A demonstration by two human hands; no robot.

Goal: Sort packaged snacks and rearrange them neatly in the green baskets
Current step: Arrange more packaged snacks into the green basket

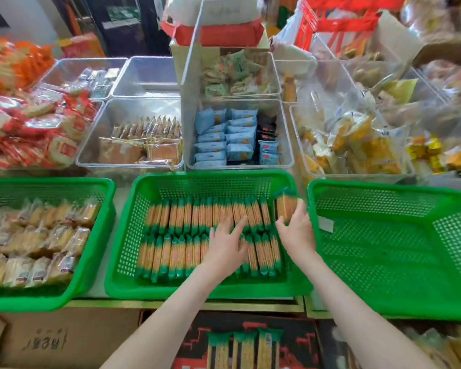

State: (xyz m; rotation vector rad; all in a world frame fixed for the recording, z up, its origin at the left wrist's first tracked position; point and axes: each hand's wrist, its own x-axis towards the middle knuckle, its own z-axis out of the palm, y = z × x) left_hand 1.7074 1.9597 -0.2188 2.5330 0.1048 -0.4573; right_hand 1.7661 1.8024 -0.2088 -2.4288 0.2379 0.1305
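The middle green basket (133, 219) holds two neat rows of green-ended cracker packs (176, 217). My left hand (226, 246) lies flat on the packs near the middle of the rows, fingers spread. My right hand (296, 230) grips a small bunch of the same cracker packs (285, 203) upright at the basket's right end. The left green basket (101, 235) is filled with pale wrapped cakes (37, 235). The right green basket (383, 251) holds only a small white slip (325, 224).
Clear plastic bins (240, 134) with blue, brown and yellow snack packs stand behind the baskets. Red-wrapped snacks (32, 134) pile at the far left. More green cracker packs (245, 347) lie below the counter edge, beside a cardboard box (51, 339).
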